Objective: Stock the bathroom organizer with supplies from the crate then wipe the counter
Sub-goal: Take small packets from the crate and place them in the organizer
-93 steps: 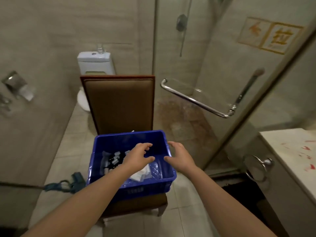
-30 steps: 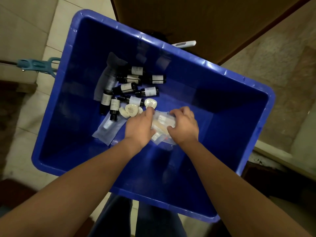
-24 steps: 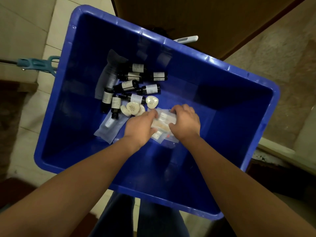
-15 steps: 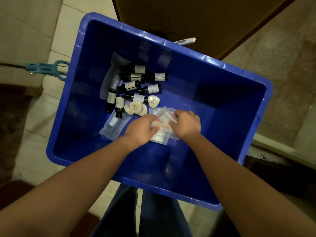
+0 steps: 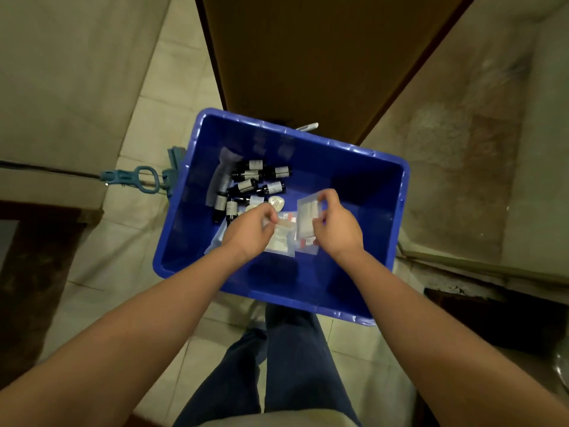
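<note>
Pinching a clear packet [image 5: 308, 212] in right hand [image 5: 337, 231], left hand [image 5: 249, 232] gripping second packet [image 5: 280, 242], both over blue crate [image 5: 365, 188]

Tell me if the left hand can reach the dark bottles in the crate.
Probably yes: the left hand is inside the open blue crate beside the bottles, nothing covering them, though its fingers pinch a packet.

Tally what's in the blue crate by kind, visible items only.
Small dark bottles: 8
White rounded soaps: at least 2
Clear sachets: at least 4, overlapping
Grey pouch: 1
Total: at least 15; left hand and right hand cover part of the pile.
</note>
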`<state>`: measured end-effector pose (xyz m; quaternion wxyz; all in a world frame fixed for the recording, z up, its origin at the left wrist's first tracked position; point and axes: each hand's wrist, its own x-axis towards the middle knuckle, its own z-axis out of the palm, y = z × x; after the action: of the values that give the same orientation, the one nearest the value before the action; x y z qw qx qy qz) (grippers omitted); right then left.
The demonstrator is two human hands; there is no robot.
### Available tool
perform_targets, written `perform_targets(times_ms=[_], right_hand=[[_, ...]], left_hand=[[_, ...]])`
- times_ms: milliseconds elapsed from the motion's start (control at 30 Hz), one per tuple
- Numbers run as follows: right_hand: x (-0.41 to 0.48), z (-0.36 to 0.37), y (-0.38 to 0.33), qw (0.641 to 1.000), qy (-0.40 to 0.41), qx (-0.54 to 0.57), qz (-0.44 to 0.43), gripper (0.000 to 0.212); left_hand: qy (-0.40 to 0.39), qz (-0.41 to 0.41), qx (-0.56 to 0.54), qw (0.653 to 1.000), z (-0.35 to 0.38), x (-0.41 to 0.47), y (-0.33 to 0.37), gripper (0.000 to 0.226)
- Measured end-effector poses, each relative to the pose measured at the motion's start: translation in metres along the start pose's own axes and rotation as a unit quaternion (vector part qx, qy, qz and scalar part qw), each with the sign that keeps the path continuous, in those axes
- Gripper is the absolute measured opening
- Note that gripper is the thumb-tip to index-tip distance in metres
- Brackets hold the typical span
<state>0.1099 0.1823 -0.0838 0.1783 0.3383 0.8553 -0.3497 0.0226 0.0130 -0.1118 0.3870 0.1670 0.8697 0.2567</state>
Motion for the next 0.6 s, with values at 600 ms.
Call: perform_targets(times_ms=[600], right_hand=[[-0.151, -0.097, -0.025, 0.983, 0.179, 0.040, -0.003, 0.013]], left_hand=[[0.022, 0.192, 0.078, 0.978, -0.067, -0.102, 0.097, 0.045]])
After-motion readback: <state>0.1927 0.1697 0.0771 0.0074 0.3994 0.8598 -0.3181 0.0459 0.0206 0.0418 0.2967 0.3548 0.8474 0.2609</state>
